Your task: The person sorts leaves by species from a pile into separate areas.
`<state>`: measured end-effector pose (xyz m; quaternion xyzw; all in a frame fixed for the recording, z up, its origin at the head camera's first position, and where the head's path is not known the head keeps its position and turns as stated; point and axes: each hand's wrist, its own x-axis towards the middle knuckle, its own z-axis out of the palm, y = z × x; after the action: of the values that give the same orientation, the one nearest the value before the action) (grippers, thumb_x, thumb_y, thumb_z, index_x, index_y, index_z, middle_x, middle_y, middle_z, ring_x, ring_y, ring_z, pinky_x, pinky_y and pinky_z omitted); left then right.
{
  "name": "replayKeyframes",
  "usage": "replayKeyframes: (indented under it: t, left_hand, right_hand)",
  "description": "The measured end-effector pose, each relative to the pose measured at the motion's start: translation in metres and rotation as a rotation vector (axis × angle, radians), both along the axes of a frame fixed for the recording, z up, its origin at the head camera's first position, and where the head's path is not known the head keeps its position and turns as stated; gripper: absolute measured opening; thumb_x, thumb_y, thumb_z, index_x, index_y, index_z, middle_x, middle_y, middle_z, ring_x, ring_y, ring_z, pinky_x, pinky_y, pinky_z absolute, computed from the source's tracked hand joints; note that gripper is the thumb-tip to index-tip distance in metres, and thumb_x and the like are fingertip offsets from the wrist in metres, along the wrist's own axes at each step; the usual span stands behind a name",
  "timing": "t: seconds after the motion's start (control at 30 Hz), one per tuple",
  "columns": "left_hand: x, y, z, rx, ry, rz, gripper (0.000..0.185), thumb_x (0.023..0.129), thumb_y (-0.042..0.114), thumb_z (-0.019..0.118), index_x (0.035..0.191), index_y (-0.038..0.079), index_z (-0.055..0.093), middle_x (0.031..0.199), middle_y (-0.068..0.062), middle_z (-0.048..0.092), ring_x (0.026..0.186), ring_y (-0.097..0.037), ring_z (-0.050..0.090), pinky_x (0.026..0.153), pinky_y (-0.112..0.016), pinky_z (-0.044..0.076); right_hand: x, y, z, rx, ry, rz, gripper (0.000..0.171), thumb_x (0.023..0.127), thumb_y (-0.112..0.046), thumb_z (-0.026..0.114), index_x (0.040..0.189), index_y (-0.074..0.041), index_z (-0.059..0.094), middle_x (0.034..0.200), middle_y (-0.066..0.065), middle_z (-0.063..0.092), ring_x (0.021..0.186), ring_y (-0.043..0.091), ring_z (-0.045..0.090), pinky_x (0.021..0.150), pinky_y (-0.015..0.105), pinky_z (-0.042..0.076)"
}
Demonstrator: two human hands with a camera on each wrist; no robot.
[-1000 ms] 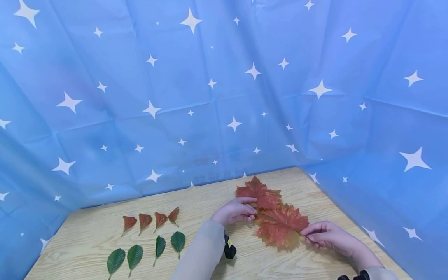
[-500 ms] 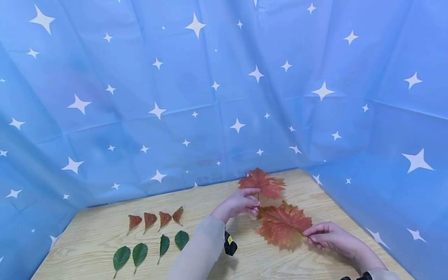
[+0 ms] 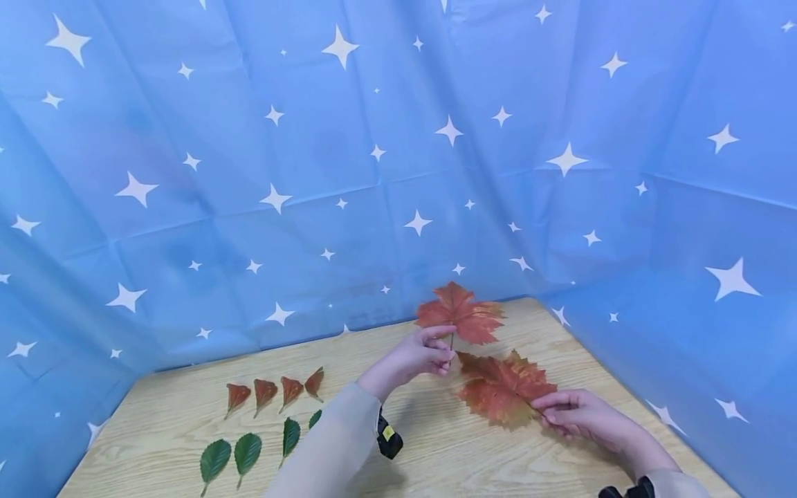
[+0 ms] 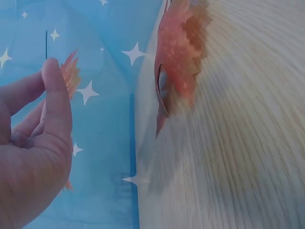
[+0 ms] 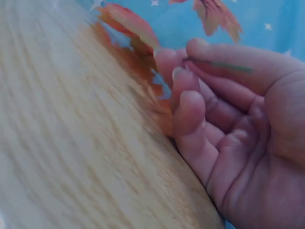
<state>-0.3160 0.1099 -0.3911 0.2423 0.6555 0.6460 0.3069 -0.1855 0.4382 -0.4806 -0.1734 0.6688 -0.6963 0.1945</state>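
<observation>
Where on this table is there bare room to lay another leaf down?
Bare wood lies between the small red leaves and the left hand, and on the near strip before the right hand. Around the flat maple leaf and the green leaves it is crowded.

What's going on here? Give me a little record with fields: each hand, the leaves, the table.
left hand: pinches the stem of a raised maple leaf
right hand: pinches the stem of a second maple leaf lying on the table
small red leaves: row of four
green leaves: row nearer the person, one partly hidden by the sleeve
table: light wood
</observation>
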Motion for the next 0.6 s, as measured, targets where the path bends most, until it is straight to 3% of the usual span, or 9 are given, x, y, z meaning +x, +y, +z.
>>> replayKeyframes:
  t: [0.23,0.4,0.6]
  left_hand:
    - [0.004,-0.014,-0.003,0.002,0.019,0.045,0.056,0.093,-0.001,0.062,0.145,0.013,0.047,0.092,-0.010,0.063,0.066,-0.018,0.061,0.067,-0.034,0.055]
    - [0.002,-0.025,-0.010,-0.009,0.015,0.065,0.055,0.093,-0.001,0.062,0.144,0.013,0.048,0.094,-0.013,0.062,0.066,-0.018,0.061,0.065,-0.032,0.054]
    - [0.002,-0.035,-0.013,-0.042,0.005,0.056,0.054,0.093,-0.001,0.061,0.144,0.013,0.048,0.097,-0.016,0.062,0.066,-0.019,0.060,0.068,-0.036,0.054]
  right_hand:
    - [0.004,-0.021,0.003,0.150,0.023,-0.189,0.037,0.092,-0.001,0.059,0.123,0.018,0.052,0.083,0.009,0.063,0.063,0.010,0.053,0.054,0.021,0.045]
    - [0.004,-0.034,0.010,0.403,0.189,-0.262,0.032,0.090,-0.009,0.065,0.113,0.013,0.062,0.069,0.006,0.058,0.054,0.007,0.051,0.046,0.021,0.045]
    - [0.002,-0.042,0.013,0.522,0.243,-0.294,0.028,0.090,-0.012,0.068,0.109,0.008,0.067,0.066,0.004,0.057,0.050,0.007,0.050,0.042,0.024,0.044]
